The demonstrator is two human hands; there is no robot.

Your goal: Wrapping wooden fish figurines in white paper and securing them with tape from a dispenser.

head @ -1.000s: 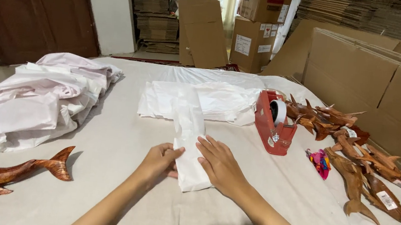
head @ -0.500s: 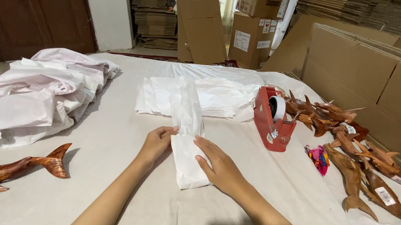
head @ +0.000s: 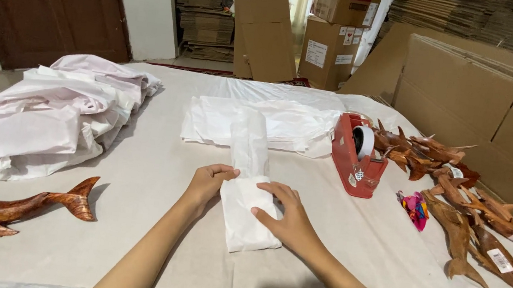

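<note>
Paper bundle [head: 247,216], white and long, lies in the middle of the counter [head: 157,184], its near end under both hands and its far end reaching to a stack of white sheets [head: 284,125]. The left hand [head: 209,180] grips the bundle's left edge, fingers curled and clamped on the paper. The right hand [head: 284,215] lies flat on top, fingers spread apart and pressing down, pinching nothing.

A risk, judging from the loose wrap: if either hand eases, the paper may spring open, or the thin sheet may tear under the pressing fingers. What is inside, if anything, cannot be seen.

To the right, a red tape dispenser [head: 357,156] stands near, and a sweep of the right arm that way could knock it. Beyond it, carved wooden fish [head: 471,217] lie piled toward the right edge, with a small bright-coloured object [head: 415,208] just beside them; a nudge could push some over that edge. One more wooden fish [head: 15,206] rests alone at near left, well apart from the hands. A heap of crumpled white paper [head: 50,113] fills the far left. Open room lies around the hands, on the left and toward the near edge. Cardboard boxes [head: 337,41] stand beyond the counter.
</note>
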